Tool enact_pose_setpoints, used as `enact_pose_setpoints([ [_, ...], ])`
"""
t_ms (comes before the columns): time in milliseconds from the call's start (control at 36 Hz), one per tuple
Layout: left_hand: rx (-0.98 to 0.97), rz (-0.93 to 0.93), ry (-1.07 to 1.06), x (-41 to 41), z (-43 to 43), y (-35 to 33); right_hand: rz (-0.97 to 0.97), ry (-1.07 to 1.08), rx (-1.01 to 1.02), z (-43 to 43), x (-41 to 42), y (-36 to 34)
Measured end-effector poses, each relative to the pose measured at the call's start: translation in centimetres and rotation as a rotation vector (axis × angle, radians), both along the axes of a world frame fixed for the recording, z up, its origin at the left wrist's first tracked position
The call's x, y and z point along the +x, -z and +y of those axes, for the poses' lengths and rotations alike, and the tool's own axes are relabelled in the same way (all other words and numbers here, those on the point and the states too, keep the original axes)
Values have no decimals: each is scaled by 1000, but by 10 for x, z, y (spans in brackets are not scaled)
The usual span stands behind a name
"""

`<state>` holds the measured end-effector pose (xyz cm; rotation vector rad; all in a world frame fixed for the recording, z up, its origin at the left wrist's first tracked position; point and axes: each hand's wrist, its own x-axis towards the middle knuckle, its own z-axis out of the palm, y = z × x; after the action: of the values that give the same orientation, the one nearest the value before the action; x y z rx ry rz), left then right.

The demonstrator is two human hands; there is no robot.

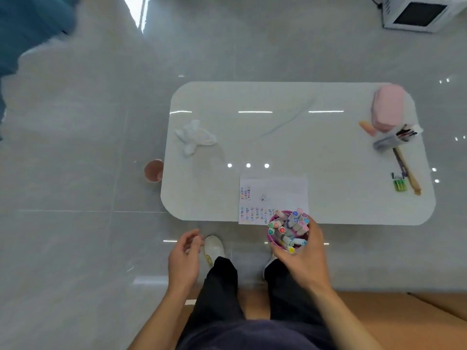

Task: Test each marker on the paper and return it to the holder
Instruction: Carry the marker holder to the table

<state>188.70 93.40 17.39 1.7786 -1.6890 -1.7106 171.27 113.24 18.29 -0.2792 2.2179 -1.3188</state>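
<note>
My right hand (307, 258) grips a pink holder (271, 237) packed with several coloured markers (290, 227), held in the air just in front of the table's near edge. A white sheet of paper (278, 190) lies on the white table (290, 142) at its near edge, covered at the left and bottom with rows of small coloured test strokes. My left hand (185, 257) hangs over the floor to the left, fingers loosely curled, holding nothing.
A crumpled tissue (195, 136) lies at the table's left. At the right sit a pink pouch (388, 107), a clear pen box (394, 137), a wooden stick (408, 173) and green items (400, 185). A pink cup (153, 171) stands on the floor.
</note>
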Motion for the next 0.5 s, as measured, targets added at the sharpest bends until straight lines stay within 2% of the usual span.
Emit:
enact_pose_setpoints([
  [83,-22,13,-51,-14,3,2,35,-42,-14,1,-16,0],
  [278,-48,25,-188,-25,49,22,-20,-128,-40,20,-39,30],
  [500,-36,30,-195,-25,83,72,13,-211,10,41,-39,69],
])
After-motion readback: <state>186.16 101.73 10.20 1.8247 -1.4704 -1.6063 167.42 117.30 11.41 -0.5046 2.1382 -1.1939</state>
